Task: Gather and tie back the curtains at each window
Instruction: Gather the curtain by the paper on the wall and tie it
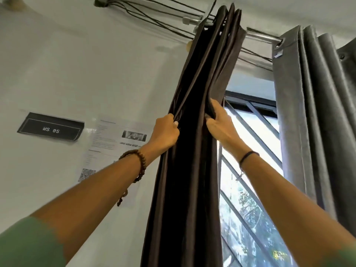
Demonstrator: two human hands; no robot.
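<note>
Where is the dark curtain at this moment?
In the head view the dark curtain hangs bunched at centre, between the wall and the window, gripped by the left hand and right hand.

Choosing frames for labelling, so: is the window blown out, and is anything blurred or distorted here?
Head view: the window is blown out to white in its upper panes; backlit, the dark curtain sinks to near black between the left hand and right hand; the sleeve at lower left is smeared; wide-angle distortion splays the forearms.
</note>
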